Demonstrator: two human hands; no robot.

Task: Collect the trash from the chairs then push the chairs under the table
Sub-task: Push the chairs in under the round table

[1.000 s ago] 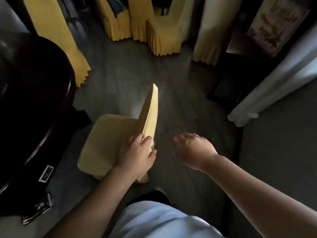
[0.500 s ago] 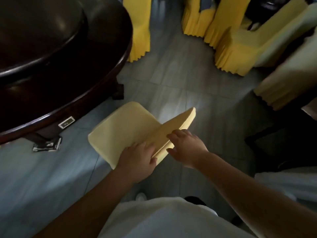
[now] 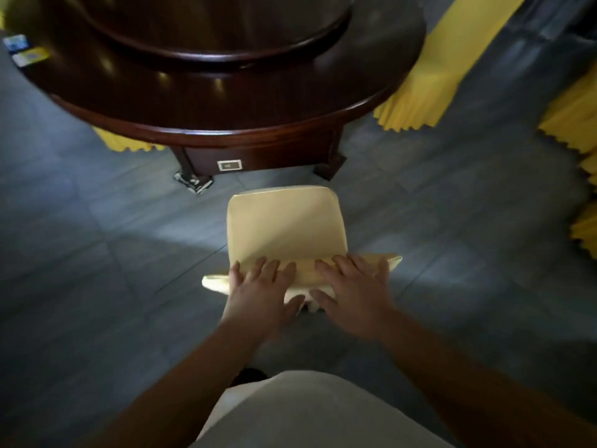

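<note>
A chair in a pale yellow cover (image 3: 286,226) stands in front of me, its seat facing the round dark wooden table (image 3: 226,92). The seat's front edge lies a short way from the table's base. My left hand (image 3: 261,286) and my right hand (image 3: 352,282) both grip the top of the chair's backrest, fingers over the front, thumbs behind. No trash shows on the seat.
A raised turntable (image 3: 223,43) sits on the table. Small cards or packets (image 3: 24,53) lie at the table's left edge. Other chairs in bright yellow covers (image 3: 429,88) stand at the right, and one (image 3: 122,142) pokes out under the table's left side. Grey tiled floor lies all around.
The chair has been turned so that its seat faces the table. My right hand has come onto the backrest beside the left. The view has swung toward the table.
</note>
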